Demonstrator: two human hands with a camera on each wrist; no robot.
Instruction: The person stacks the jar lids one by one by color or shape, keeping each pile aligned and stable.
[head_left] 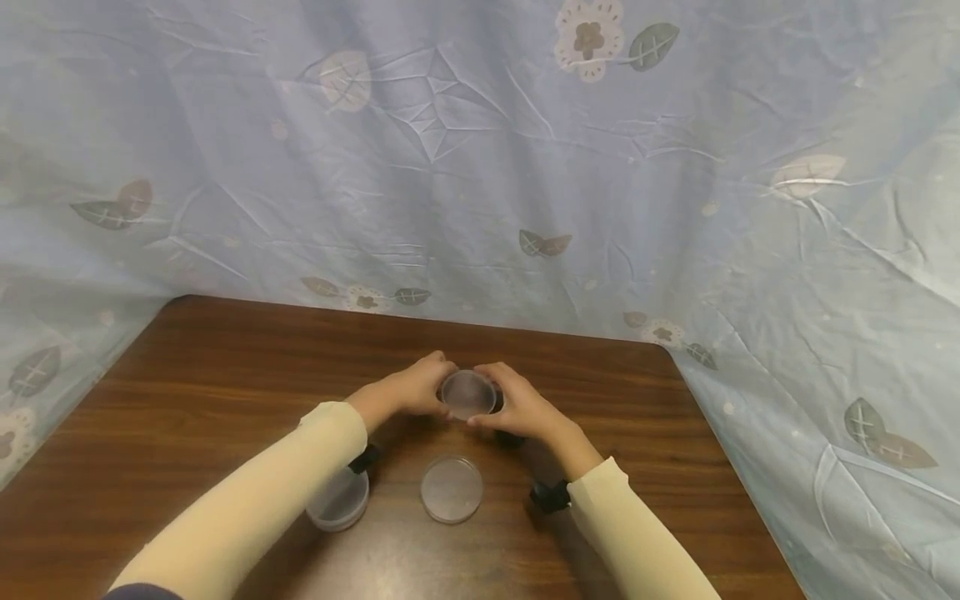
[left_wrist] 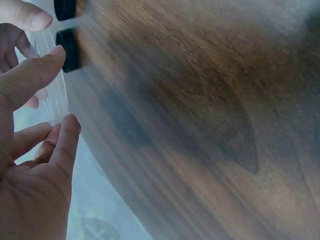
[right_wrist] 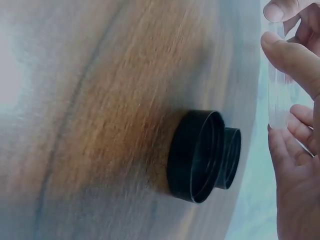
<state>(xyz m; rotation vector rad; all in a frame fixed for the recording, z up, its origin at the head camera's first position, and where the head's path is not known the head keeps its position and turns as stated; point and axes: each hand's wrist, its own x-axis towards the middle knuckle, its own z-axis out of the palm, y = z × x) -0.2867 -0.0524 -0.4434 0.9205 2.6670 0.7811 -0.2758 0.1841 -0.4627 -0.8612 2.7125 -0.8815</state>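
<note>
A clear round petri dish [head_left: 468,395] is held above the table between both hands. My left hand [head_left: 417,386] pinches its left rim with thumb and fingers, and my right hand [head_left: 522,406] grips the right rim the same way. Seen edge-on in the right wrist view, the petri dish [right_wrist: 276,95] shows thin stacked walls. A second clear dish [head_left: 452,490] lies flat on the wood nearer the body. Another clear dish [head_left: 339,502] sits to the left, partly covered by the left sleeve.
Two black round open caps, a larger one [right_wrist: 182,157] and a smaller one [right_wrist: 231,159], stand on the table below the right hand. The brown wooden table [head_left: 247,375] ends at a patterned curtain [head_left: 450,208] behind and at both sides.
</note>
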